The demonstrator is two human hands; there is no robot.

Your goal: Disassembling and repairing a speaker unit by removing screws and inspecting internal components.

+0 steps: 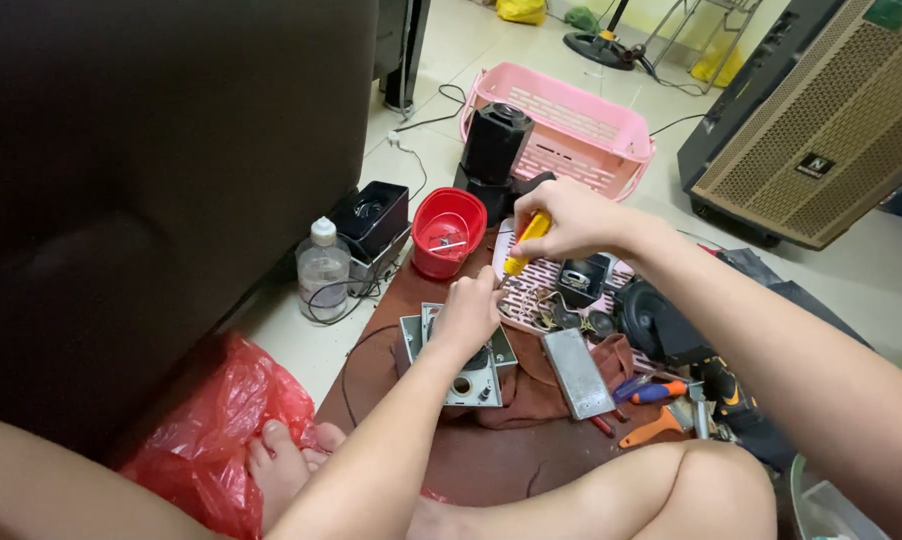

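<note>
My right hand grips a yellow-handled screwdriver, its tip pointing down toward my left hand. My left hand rests closed on top of a grey metal electronics unit that sits on a brown cloth; whether it pinches anything I cannot tell. A flat silver metal plate lies just right of the unit. A red bowl holding small screws stands behind my left hand.
A pink tray with small parts lies under my right hand. A black speaker, a pink basket, a clear bottle, a red plastic bag and a large speaker cabinet surround me. Pliers and tools lie at right.
</note>
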